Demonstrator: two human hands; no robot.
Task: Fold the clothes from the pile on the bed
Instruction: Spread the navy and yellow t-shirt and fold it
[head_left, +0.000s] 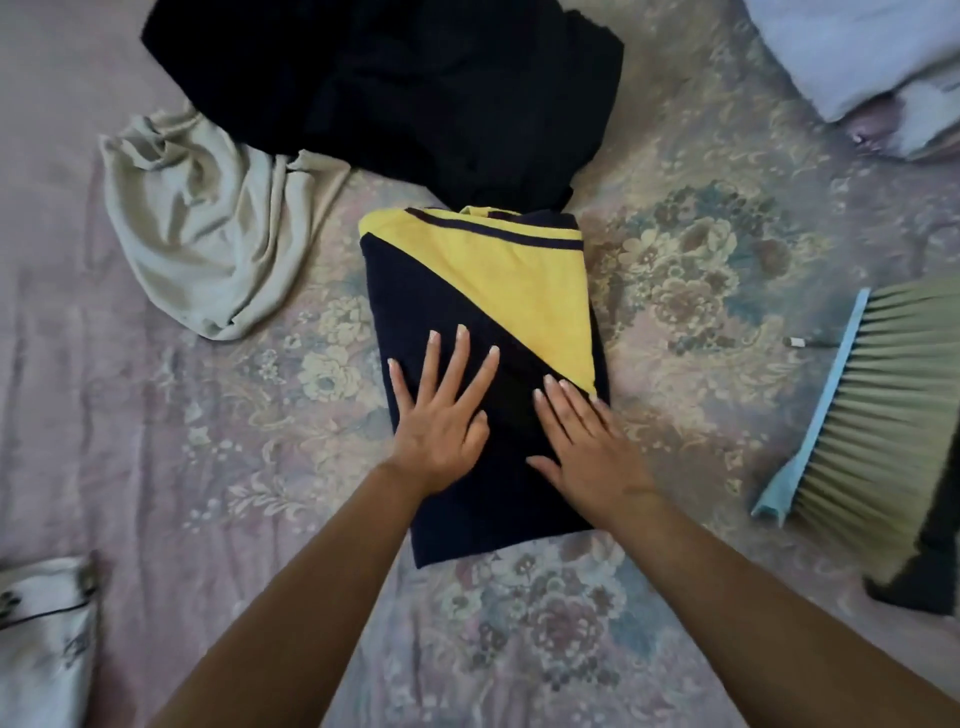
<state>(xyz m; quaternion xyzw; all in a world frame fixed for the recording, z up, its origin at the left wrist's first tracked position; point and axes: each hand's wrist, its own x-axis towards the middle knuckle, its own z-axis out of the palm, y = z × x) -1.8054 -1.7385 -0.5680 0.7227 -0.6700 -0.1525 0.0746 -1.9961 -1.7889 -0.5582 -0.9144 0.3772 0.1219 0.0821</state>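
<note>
My left hand (441, 426) and right hand (584, 441) press flat, fingers straight, gripping nothing, on the folded shirt (483, 332) at frame centre; pushing unevenly could skew its layers.

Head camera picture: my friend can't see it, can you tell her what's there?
Two flat hands, left hand and right hand, press a folded navy-and-yellow shirt on a floral bed. A black clothes pile lies behind it.
</note>
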